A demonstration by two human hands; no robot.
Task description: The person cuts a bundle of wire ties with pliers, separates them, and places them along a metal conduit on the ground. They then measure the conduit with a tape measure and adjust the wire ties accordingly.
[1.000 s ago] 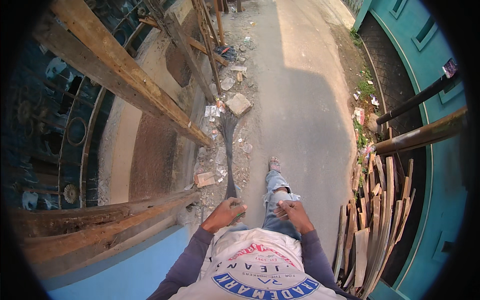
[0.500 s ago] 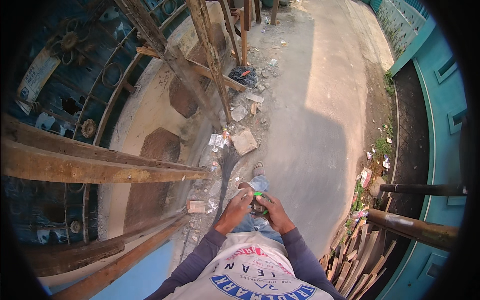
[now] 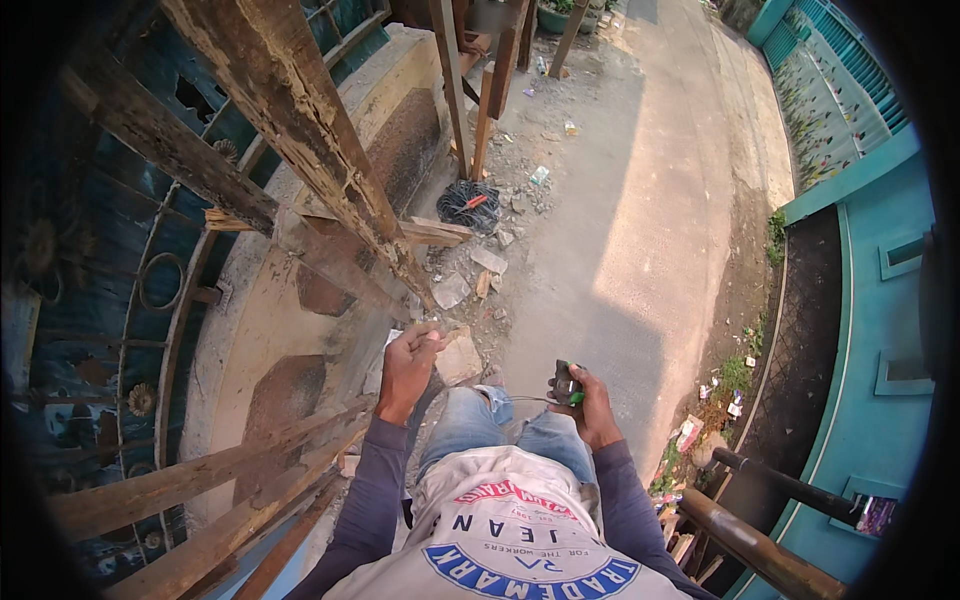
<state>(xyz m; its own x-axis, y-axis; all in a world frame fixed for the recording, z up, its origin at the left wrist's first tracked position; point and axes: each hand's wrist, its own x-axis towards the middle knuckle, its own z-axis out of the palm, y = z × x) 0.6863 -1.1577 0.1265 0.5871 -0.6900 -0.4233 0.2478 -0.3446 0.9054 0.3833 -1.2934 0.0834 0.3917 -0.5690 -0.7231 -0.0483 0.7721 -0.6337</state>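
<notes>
My right hand (image 3: 597,412) is closed around a small black case with green edges (image 3: 566,382), held over my right thigh. A thin dark cord (image 3: 530,399) runs leftward from the case across my jeans, and its far end is hard to follow. Farther left and slightly higher, my left hand (image 3: 408,368) is raised with its fingers curled and pinched together. Whatever may be between those fingers is too small to make out. Just beyond that hand lies a pale broken slab (image 3: 459,356).
Weathered timber posts (image 3: 310,130) lean along the left wall, with wooden beams (image 3: 220,455) low at left. A black bundle with a red-handled tool (image 3: 468,207) lies ahead among rubble. Dark and brown poles (image 3: 765,540) jut in at lower right, beside a teal wall (image 3: 850,330).
My hands were together at the case; now they are apart, the left moved left and upward, the right moved right with the case. A cord now shows. The view has shifted forward.
</notes>
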